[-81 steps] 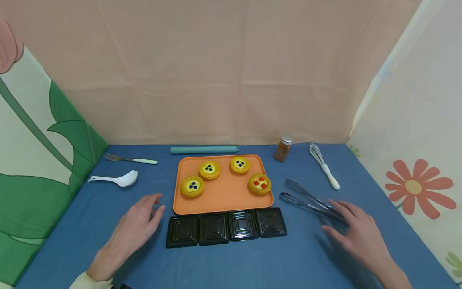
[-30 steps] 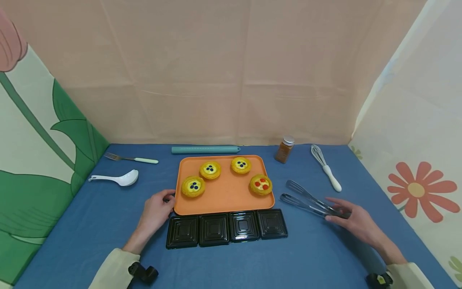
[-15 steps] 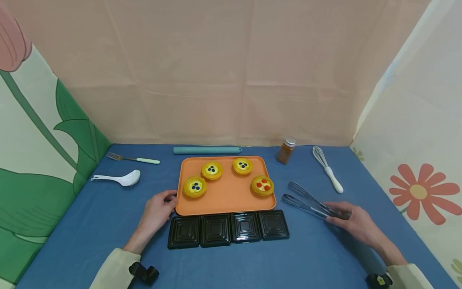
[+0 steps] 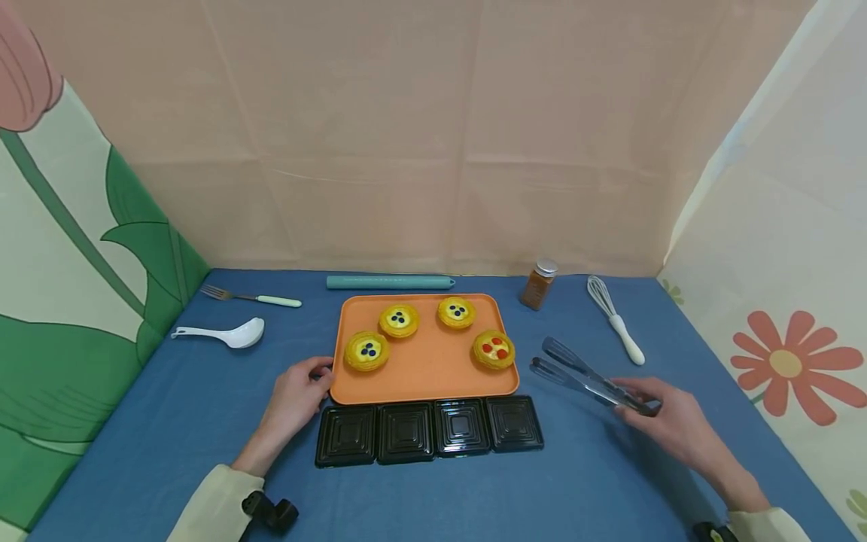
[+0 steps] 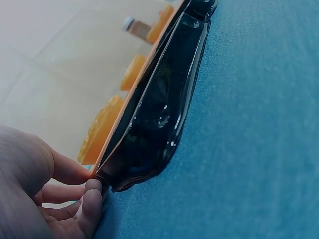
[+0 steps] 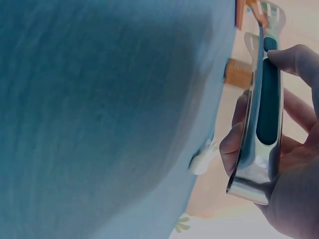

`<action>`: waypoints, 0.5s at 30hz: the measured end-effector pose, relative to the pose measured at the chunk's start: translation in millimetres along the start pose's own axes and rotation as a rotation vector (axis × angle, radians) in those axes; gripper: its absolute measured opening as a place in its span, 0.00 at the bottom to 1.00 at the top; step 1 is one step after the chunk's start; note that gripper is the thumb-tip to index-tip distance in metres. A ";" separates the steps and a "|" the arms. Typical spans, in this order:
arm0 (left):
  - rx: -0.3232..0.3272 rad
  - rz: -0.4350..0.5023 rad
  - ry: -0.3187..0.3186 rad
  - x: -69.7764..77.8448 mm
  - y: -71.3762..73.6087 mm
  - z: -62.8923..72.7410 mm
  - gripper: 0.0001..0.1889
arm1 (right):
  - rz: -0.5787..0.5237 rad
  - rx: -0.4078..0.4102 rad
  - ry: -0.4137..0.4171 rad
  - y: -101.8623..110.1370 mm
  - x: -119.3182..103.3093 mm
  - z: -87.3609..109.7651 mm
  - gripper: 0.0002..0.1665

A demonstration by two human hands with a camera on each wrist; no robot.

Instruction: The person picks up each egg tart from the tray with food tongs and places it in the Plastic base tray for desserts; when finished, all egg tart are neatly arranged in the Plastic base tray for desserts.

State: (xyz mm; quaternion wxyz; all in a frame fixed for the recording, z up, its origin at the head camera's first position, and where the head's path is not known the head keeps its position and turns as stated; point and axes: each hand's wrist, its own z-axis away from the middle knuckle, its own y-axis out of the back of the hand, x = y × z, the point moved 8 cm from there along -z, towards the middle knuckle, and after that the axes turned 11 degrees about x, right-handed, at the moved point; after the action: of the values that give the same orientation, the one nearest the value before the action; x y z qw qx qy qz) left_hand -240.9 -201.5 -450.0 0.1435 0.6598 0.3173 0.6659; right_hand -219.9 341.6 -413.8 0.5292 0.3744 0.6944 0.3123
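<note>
My left hand (image 4: 296,395) pinches the left edge of the orange tray (image 4: 427,376) between thumb and fingers, which the left wrist view shows up close. On the tray sit three egg tarts with blue dots, one of them the near-left tart (image 4: 366,351), and a red-dotted tart (image 4: 493,349) at the right. My right hand (image 4: 667,418) grips metal tongs (image 4: 589,376) by the handle end, their two arms spread and pointing toward the tray. In the right wrist view the tongs (image 6: 269,104) lie between thumb and fingers, tilted up off the blue cloth.
A row of black square plastic trays (image 4: 430,431) lies along the tray's near side. Behind are a teal rolling pin (image 4: 390,282) and a spice jar (image 4: 538,284). A whisk (image 4: 615,320) lies right; a fork (image 4: 250,297) and white ladle (image 4: 230,333) lie left.
My left hand moved right and took hold of the tray's edge. My right hand closed around the tongs, and their tips have lifted slightly.
</note>
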 end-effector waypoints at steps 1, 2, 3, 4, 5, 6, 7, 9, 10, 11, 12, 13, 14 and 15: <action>0.001 0.000 -0.002 0.2 0.3 0.1 0.19 | 0.001 0.004 0.009 0.4 -2.6 0.1 0.25; 0.001 -0.002 -0.003 0.4 0.5 0.3 0.19 | 0.003 0.006 0.017 0.6 -5.2 0.2 0.25; -0.001 -0.003 -0.005 0.6 0.5 0.3 0.19 | 0.005 0.006 0.022 0.6 -7.7 0.5 0.25; -0.002 -0.005 -0.007 0.8 0.5 0.3 0.19 | 0.003 0.008 0.026 0.6 -10.0 0.8 0.24; -0.004 -0.006 -0.009 1.0 0.5 0.4 0.19 | 0.003 0.010 0.030 0.6 -12.1 1.2 0.24; -0.004 -0.007 -0.011 1.2 0.5 0.4 0.19 | 0.004 0.012 0.033 0.5 -14.3 1.5 0.24; -0.005 -0.008 -0.012 1.1 0.5 0.3 0.19 | 0.006 0.014 0.037 0.4 -16.4 1.9 0.24; -0.005 -0.008 -0.013 0.6 0.3 0.1 0.19 | 0.014 0.026 0.050 0.6 -21.0 2.2 0.25; -0.005 -0.009 -0.013 0.5 0.3 0.2 0.19 | 0.020 0.032 0.059 0.6 -23.1 2.1 0.26; -0.004 -0.008 -0.014 0.4 0.3 0.2 0.19 | 0.027 0.036 0.066 0.5 -25.1 2.0 0.27; -0.004 -0.008 -0.014 0.4 0.3 0.2 0.19 | 0.031 0.039 0.072 0.4 -27.1 1.7 0.27; -0.004 -0.006 -0.015 0.5 0.3 0.3 0.19 | 0.037 0.042 0.079 0.0 -29.1 1.4 0.28; -0.002 -0.006 -0.016 0.6 0.3 0.3 0.19 | 0.041 0.043 0.084 -0.5 -30.8 0.9 0.28; -0.002 -0.005 -0.016 0.7 0.3 0.4 0.19 | 0.045 0.040 0.089 -1.4 -32.3 0.5 0.28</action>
State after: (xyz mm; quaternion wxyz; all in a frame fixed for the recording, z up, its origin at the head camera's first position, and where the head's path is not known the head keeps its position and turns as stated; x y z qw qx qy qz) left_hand -240.5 -201.2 -449.3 0.1485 0.6642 0.3171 0.6605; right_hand -214.6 313.4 -398.9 0.4830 0.3863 0.7148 0.3263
